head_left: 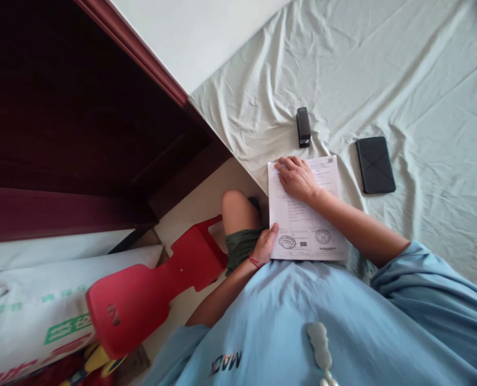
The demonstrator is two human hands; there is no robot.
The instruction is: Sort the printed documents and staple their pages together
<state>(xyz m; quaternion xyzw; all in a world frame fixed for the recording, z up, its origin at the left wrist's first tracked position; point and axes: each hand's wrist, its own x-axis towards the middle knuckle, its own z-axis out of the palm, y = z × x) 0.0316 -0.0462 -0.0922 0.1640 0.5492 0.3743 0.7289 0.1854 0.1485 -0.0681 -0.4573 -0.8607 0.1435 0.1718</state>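
A stack of printed papers (303, 220) with round and oval stamps lies at the bed's edge, against the blue shirt. My left hand (265, 244), with a red string at the wrist, grips the lower left edge of the papers; its fingers go underneath, out of sight. Resting flat near the top left corner of the sheet is my right hand (297, 178), fingers spread slightly. A black stapler (303, 127) lies on the sheet-covered bed just beyond the papers. To the right is a dark flat case (375, 164).
The pale bedsheet (435, 107) is wrinkled. A red plastic chair (142, 295) stands on the floor at the left, beside white printed sacks (33, 305). Dark red wooden furniture (61, 107) fills the upper left, next to a white wall (198, 37).
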